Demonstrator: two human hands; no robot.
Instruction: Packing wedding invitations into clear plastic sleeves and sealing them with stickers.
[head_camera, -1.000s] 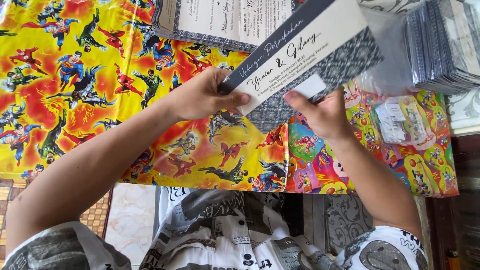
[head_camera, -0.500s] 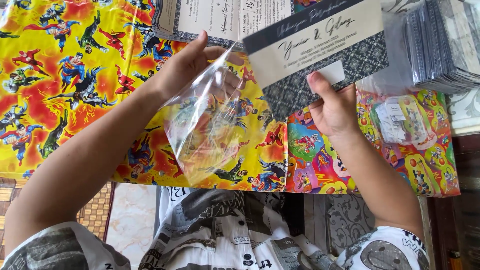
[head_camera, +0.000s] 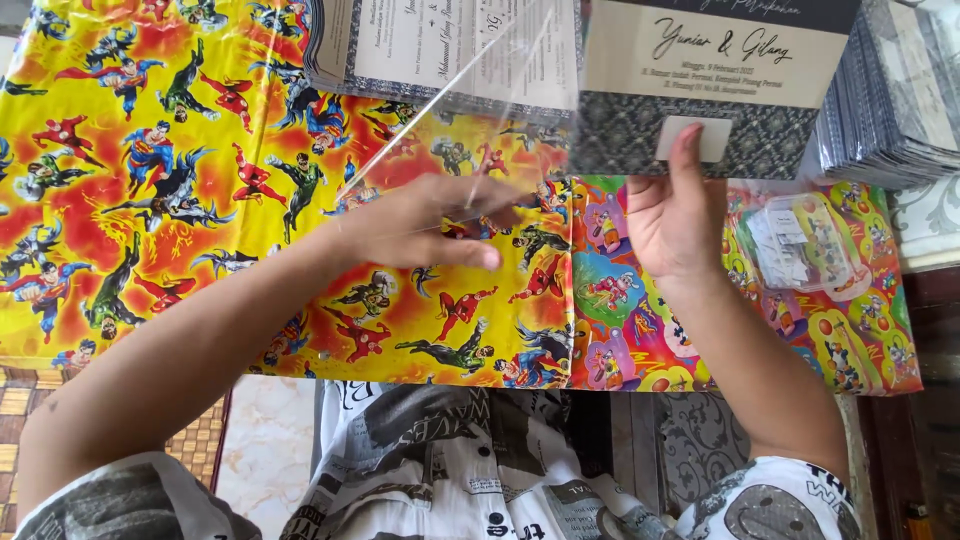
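- The right hand (head_camera: 668, 215) reaches up with its index finger stretched straight, the tip pressing on a small blank white label (head_camera: 694, 138) at the lower edge of an invitation card (head_camera: 715, 85); the thumb side is hidden behind the card, so the hand looks clamped on the card's bottom edge.
- The card is stiff printed paper, rectangular, with a dark band on top, a cream band carrying script lettering, and a grey patterned band below. Its long axis runs left to right across the view, the lettering upright toward the camera.
- The left hand (head_camera: 420, 225) lies with fingers stretched toward the right, close together, pinched on the lower end of a clear plastic sleeve (head_camera: 480, 110).
- The sleeve is thin, glossy and see-through, marked only by bright crease lines; it slants from the left fingers up and to the right, reaching the card's left edge. Whether the card has entered it cannot be told.
- Beneath both hands lies a shiny oilcloth (head_camera: 150, 200) printed with cartoon heroes on yellow and red, and a second multicoloured sheet to its right.
- A stack of open cards (head_camera: 440, 45) lies at the top, a tall pile of grey cards (head_camera: 890, 100) at upper right, and a small clear bag of labels (head_camera: 800, 245) just right of the right wrist.
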